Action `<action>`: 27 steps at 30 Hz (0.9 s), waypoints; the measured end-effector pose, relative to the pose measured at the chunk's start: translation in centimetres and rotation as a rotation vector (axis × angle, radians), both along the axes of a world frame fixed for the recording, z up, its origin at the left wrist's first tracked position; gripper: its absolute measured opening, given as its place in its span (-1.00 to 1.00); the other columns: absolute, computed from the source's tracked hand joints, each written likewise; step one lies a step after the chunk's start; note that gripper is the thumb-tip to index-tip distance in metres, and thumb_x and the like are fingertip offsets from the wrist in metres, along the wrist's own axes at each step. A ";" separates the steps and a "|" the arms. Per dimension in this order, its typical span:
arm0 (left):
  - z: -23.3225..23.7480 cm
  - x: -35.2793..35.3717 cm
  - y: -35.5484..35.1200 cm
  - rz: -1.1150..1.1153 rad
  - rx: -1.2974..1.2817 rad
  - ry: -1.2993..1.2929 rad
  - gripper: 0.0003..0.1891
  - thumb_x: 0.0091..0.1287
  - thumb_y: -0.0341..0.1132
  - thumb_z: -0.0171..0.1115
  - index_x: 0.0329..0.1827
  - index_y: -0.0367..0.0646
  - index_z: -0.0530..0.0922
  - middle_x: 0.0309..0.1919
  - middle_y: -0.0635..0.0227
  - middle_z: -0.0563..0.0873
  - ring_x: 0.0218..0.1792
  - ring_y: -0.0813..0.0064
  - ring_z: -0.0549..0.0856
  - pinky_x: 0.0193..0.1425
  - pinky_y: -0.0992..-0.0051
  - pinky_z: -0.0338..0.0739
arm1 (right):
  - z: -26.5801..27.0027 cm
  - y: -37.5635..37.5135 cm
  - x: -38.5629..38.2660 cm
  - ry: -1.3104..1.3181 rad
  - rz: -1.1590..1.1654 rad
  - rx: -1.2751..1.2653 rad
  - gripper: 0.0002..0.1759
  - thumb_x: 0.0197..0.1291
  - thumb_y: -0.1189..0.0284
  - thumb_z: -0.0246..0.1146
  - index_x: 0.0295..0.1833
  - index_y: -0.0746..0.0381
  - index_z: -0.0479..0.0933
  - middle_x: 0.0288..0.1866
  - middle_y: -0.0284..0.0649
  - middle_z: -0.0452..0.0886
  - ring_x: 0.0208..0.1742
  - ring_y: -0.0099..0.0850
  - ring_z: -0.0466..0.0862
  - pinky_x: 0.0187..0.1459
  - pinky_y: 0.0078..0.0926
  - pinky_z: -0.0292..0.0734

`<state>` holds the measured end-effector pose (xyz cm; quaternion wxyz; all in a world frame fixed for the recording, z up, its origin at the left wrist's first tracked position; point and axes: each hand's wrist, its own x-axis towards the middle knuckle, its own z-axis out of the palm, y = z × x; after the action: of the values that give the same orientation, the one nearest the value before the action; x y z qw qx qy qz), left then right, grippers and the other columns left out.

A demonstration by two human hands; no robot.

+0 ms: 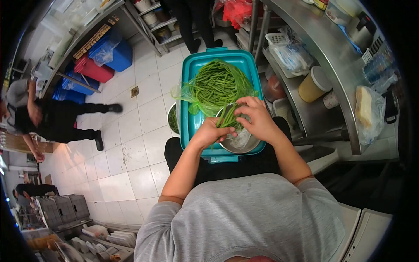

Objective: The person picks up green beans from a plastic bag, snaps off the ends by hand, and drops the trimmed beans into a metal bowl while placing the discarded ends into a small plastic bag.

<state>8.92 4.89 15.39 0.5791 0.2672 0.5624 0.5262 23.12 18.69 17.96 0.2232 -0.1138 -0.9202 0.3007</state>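
My left hand [212, 133] is closed around a small bunch of green beans [228, 116], which stand up above a metal bowl [249, 147]. Bent fingers of my right hand [257, 117] meet the upper part of that bunch from the right, apparently pinching some beans. Crumpled clear plastic [239, 139] lies inside the bowl. Behind it, a big heap of green beans [218, 83] rests in an opened green plastic bag [201, 107]. Bag and bowl both sit on a teal plastic lid or tray [187, 87] in front of my knees.
Left of the tray, a second bowl [173, 118] holding green pieces stands low down. Steel shelving [321, 48] with a tub [315, 84] runs along the right. A person in dark clothes [61, 118] is on the left; another person's legs [192, 22] show beyond the tray. Bins [114, 54] line the far left.
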 end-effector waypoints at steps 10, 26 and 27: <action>0.5 0.0 -0.4 -0.079 -0.024 -0.005 -0.84 0.26 -0.39 0.29 -0.13 -0.22 0.64 -0.42 0.35 0.72 -0.63 0.71 0.48 -0.57 0.68 0.38 | -1.0 0.4 -0.3 -0.018 0.074 -0.100 -0.90 -0.02 0.50 0.30 -0.31 0.19 0.61 -0.01 -0.20 0.51 0.10 -0.19 0.47 0.18 -0.23 0.24; -0.3 -1.1 -1.0 -0.188 -0.028 0.078 -0.86 0.26 -0.35 0.31 -0.26 -0.24 0.64 -0.52 0.40 0.70 -0.69 0.76 0.36 -0.63 0.69 0.20 | -0.3 0.7 0.2 -0.076 0.158 -0.030 -0.84 -0.05 0.48 0.36 -0.29 0.24 0.64 0.05 -0.18 0.53 0.03 -0.19 0.53 0.08 -0.25 0.39; -0.3 -1.1 -1.0 -0.188 -0.031 0.086 -0.86 0.26 -0.34 0.31 -0.26 -0.24 0.64 -0.52 0.40 0.70 -0.69 0.76 0.36 -0.63 0.69 0.20 | -0.4 0.7 0.2 -0.069 0.174 -0.035 -0.84 -0.05 0.48 0.36 -0.29 0.24 0.64 0.05 -0.18 0.53 0.04 -0.18 0.53 0.08 -0.25 0.39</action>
<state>7.80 3.90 15.12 0.6053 0.3322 0.5673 0.4488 23.34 19.39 17.59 0.1624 -0.0476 -0.9284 0.3309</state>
